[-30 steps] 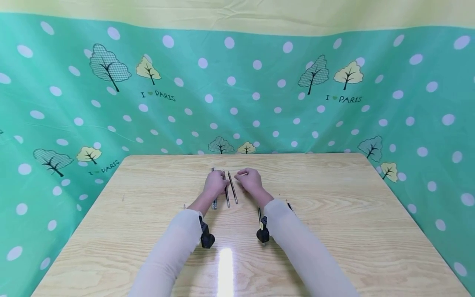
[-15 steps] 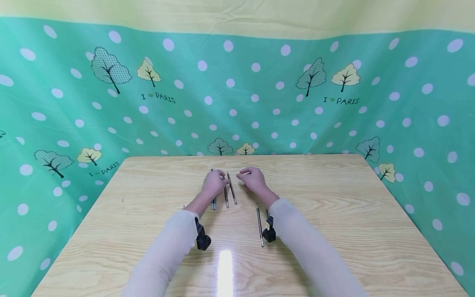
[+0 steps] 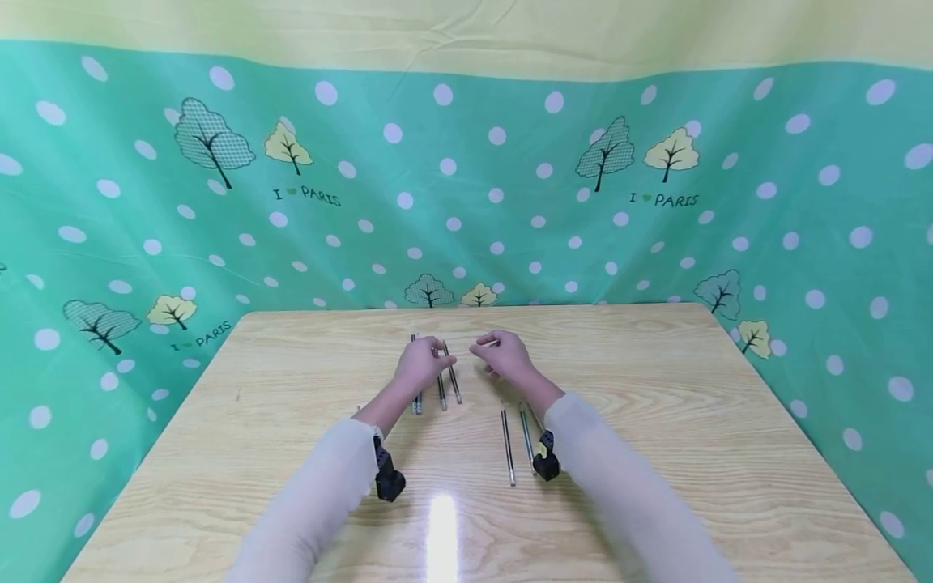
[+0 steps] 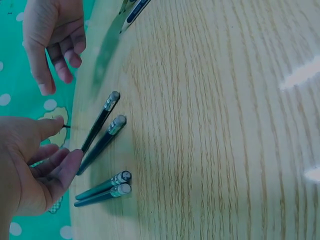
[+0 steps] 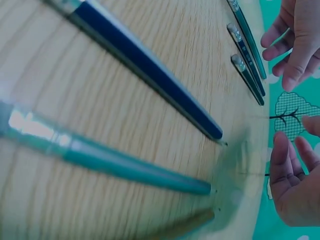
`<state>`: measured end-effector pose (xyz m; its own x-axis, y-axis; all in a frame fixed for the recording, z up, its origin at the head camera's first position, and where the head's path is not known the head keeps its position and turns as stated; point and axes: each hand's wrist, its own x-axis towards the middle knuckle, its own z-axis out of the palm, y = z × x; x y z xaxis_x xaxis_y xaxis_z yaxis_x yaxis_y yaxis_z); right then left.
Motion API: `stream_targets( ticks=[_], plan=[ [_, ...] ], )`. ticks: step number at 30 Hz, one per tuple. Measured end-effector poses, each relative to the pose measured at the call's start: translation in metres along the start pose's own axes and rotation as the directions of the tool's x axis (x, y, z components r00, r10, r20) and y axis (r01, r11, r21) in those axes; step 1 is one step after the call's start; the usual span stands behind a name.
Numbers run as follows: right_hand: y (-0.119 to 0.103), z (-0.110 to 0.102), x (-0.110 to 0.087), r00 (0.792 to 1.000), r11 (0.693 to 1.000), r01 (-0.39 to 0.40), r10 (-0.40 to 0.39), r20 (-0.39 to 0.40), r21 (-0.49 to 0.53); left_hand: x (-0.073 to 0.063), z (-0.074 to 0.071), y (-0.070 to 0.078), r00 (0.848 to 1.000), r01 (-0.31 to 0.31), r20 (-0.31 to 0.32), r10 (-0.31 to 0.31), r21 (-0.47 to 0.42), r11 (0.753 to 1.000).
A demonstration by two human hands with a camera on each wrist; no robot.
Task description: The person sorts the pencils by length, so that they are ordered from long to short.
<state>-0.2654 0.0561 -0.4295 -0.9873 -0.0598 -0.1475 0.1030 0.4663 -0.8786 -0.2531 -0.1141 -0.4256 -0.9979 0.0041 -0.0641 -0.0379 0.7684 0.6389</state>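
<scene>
Two hands (image 3: pixel 420 364) near pencils (image 3: pixel 508 447), cloth (image 3: pixel 481 185) lettered "PARIS"

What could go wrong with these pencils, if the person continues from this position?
1. The left grip is right by two slanted pencils lying close together; picking up one might nudge the other.
2. The right wrist camera appears close beside the green pencil, so pulling that arm back could perhaps knock it out of place.
</scene>
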Motion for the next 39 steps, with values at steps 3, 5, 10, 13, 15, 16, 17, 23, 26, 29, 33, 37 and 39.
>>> stream_targets(
  ticks=[3, 5, 10, 13, 15, 16, 17, 23, 26, 29, 33, 37, 39],
  plan=[
    [0.001, -0.004, -0.002, 1.000, 1.000, 0.009, -0.009, 0.004, -0.020, -0.002, -0.001, 0.000, 1.000, -0.009, 0.002, 0.009, -0.006, 1.000],
    [0.001, -0.007, -0.004, 1.000, 1.000, 0.010, -0.009, 0.006, -0.024, -0.003, -0.002, 0.000, 1.000, -0.018, 0.003, 0.018, -0.007, 1.000],
    [0.003, -0.013, -0.010, 1.000, 1.000, 0.015, -0.015, 0.016, -0.013, -0.008, -0.003, 0.001, 0.999, -0.042, 0.012, 0.042, -0.025, 0.999],
    [0.004, -0.016, -0.013, 1.000, 1.000, 0.018, -0.018, 0.023, -0.014, -0.010, -0.002, 0.001, 0.998, -0.054, 0.019, 0.055, -0.036, 0.998],
    [0.004, -0.018, -0.015, 1.000, 1.000, 0.018, -0.018, 0.026, -0.020, -0.011, -0.001, 0.002, 0.998, -0.061, 0.024, 0.062, -0.047, 0.997],
    [0.004, -0.019, -0.016, 0.999, 1.000, 0.016, -0.015, 0.030, -0.022, -0.012, -0.001, 0.002, 0.998, -0.063, 0.028, 0.065, -0.056, 0.996],
    [0.005, -0.020, -0.016, 0.999, 1.000, 0.016, -0.015, 0.034, -0.023, -0.013, 0.000, 0.002, 0.997, -0.065, 0.033, 0.067, -0.065, 0.996],
    [0.007, -0.027, -0.022, 0.998, 1.000, 0.015, -0.014, 0.054, -0.020, -0.019, 0.001, 0.003, 0.995, -0.070, 0.061, 0.077, -0.109, 0.992],
    [0.009, -0.031, -0.024, 0.998, 1.000, 0.024, -0.023, 0.058, -0.015, -0.022, 0.001, 0.005, 0.995, -0.074, 0.063, 0.082, -0.116, 0.990],
    [0.012, -0.035, -0.026, 0.998, 0.999, 0.031, -0.030, 0.063, -0.015, -0.026, 0.002, 0.007, 0.994, -0.077, 0.068, 0.086, -0.130, 0.989],
    [0.015, -0.041, -0.029, 0.997, 0.999, 0.032, -0.031, 0.073, -0.015, -0.028, 0.005, 0.008, 0.992, -0.084, 0.080, 0.096, -0.141, 0.986],
    [0.018, -0.046, -0.032, 0.996, 0.999, 0.030, -0.028, 0.089, -0.020, -0.032, 0.008, 0.009, 0.989, -0.084, 0.105, 0.102, -0.164, 0.983],
    [0.019, -0.049, -0.034, 0.995, 0.999, 0.031, -0.028, 0.094, -0.030, -0.035, 0.009, 0.010, 0.987, -0.082, 0.119, 0.104, -0.175, 0.981]
  ],
)
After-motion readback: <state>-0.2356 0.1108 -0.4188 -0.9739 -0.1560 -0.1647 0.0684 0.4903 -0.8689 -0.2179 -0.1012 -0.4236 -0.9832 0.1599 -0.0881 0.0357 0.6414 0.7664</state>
